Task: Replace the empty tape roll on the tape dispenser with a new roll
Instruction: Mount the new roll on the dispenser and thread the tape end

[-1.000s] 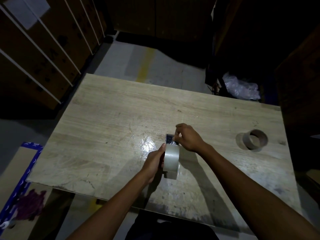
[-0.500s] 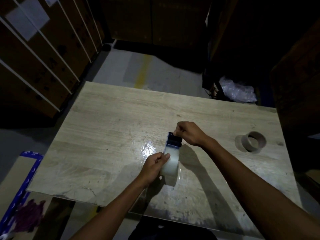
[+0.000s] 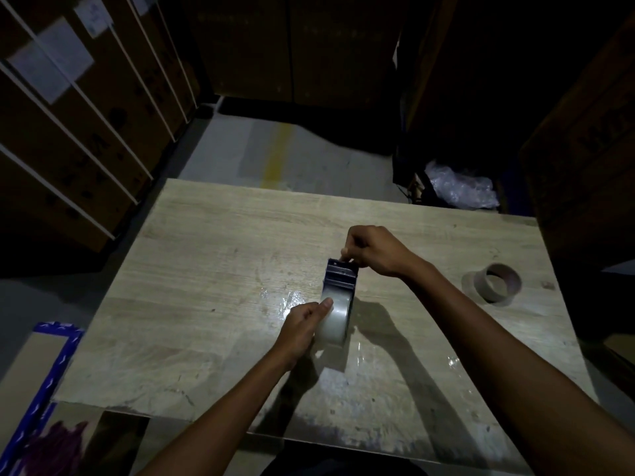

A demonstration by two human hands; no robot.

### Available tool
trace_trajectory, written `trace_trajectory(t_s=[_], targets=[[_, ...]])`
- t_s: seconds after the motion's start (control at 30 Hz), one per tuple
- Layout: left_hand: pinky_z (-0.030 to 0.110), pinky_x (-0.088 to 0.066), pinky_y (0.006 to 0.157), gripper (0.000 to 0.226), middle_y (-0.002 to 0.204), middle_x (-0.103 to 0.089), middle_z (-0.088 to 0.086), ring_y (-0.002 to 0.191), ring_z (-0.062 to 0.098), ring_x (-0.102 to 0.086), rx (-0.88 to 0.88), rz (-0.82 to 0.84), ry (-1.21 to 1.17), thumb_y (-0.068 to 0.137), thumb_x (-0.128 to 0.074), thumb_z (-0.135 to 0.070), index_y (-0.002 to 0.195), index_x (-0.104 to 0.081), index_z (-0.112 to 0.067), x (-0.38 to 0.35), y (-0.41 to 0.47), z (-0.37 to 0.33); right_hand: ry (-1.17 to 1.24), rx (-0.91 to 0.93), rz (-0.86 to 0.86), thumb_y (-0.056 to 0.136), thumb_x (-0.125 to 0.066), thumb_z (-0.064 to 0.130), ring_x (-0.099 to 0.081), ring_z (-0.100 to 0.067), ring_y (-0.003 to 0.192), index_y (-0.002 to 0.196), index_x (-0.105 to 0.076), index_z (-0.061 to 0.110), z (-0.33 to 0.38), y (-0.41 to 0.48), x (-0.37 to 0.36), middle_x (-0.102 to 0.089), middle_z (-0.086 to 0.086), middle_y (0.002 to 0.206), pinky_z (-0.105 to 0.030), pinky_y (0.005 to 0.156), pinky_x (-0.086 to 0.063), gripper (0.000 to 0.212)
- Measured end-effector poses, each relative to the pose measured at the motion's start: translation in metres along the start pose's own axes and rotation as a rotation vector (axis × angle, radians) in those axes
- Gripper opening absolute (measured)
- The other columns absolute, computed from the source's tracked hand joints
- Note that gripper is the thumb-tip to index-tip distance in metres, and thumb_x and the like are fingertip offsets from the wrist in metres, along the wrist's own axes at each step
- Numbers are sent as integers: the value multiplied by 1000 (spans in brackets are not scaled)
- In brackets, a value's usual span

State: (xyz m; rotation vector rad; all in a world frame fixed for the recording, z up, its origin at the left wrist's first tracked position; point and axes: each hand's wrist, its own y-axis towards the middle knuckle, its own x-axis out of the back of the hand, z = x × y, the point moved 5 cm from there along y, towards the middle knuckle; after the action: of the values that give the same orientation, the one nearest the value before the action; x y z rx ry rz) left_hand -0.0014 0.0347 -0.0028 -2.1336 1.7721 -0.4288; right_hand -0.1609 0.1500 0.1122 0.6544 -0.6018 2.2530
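The right hand's [image 3: 372, 250] fingers [image 3: 347, 250] pinched the far toothed end of one tape dispenser [image 3: 341, 274], the left hand [image 3: 300, 326] gripped its one clear tape roll [image 3: 335, 316] above the tabletop [image 3: 206, 269], and one empty core [image 3: 497, 282] lay well apart, rightward.

Dim room, wooden table [image 3: 213, 262], grey floor [image 3: 240, 152], stacked cartons [image 3: 68, 132]

dispenser [image 3: 341, 276] handle hidden by new roll [image 3: 335, 317], right hand [image 3: 372, 249] fingertips hiding blade
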Motion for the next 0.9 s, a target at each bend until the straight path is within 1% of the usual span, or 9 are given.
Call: trace_trajectory(t_s=[0.2,0.3,0.4,0.47,0.57,0.63,0.73,0.8,0.9], targets=[[37,-39,68,81,81,-53,10,74,23,-50,2,-14,57,69,-60,-83,79,-60,-2,3,1,-8,138,-96,41,92,-62,7,-72,-16,80,80,-59,-1,1,2,5,-73,-16,86,-47,72,-57,14],[37,-37,68,86,79,-50,10,73,23,-48,-22,-17,38,70,-60,-82,77,-56,4,3,0,-13,194,-122,40,91,-64,5,-73,-21,81,75,-59,3,3,3,7,-73,-8,75,-42,69,-55,17],[36,-34,66,80,74,-44,10,69,21,-45,-55,-25,43,70,-58,-81,72,-53,-1,2,-1,-21,257,-161,11,90,-63,3,-70,-27,75,68,-58,7,4,2,9,-69,3,58,-33,62,-50,23],[35,-33,67,90,75,-45,9,70,20,-44,-73,-32,21,66,-58,-85,74,-54,4,3,0,-25,305,-183,1,90,-62,2,-69,-27,75,65,-56,7,5,1,10,-68,3,55,-31,60,-48,26],[37,-36,67,100,80,-52,11,73,23,-48,-59,-36,-6,64,-57,-87,85,-57,11,5,0,-29,373,-212,3,91,-61,0,-63,-11,57,67,-57,6,8,-2,11,-71,-8,69,-29,59,-48,25],[36,-40,65,93,82,-58,15,73,25,-55,-27,-44,-24,72,-54,-82,93,-62,9,7,-2,-36,410,-221,3,91,-61,-1,-57,-4,47,69,-58,5,11,-4,11,-71,-12,73,-27,58,-49,22],[30,-46,61,73,83,-68,14,70,23,-63,8,-100,-17,85,-42,-69,97,-69,-2,10,1,-53,453,-226,5,90,-61,-3,-55,-2,45,72,-58,2,17,-8,6,-68,2,58,-24,56,-49,19],[31,-46,64,74,89,-73,14,73,22,-65,28,-133,5,84,-42,-74,98,-71,-8,13,7,-61,475,-230,-8,89,-62,-3,-56,-2,46,71,-58,2,19,-10,3,-63,5,49,-22,55,-49,20],[40,-51,82,89,102,-73,12,91,27,-69,48,-141,35,67,-45,-93,106,-68,-16,22,21,-68,493,-215,-38,87,-64,-3,-61,-9,56,69,-61,3,23,-12,-2,-70,-2,62,-21,56,-52,19]])
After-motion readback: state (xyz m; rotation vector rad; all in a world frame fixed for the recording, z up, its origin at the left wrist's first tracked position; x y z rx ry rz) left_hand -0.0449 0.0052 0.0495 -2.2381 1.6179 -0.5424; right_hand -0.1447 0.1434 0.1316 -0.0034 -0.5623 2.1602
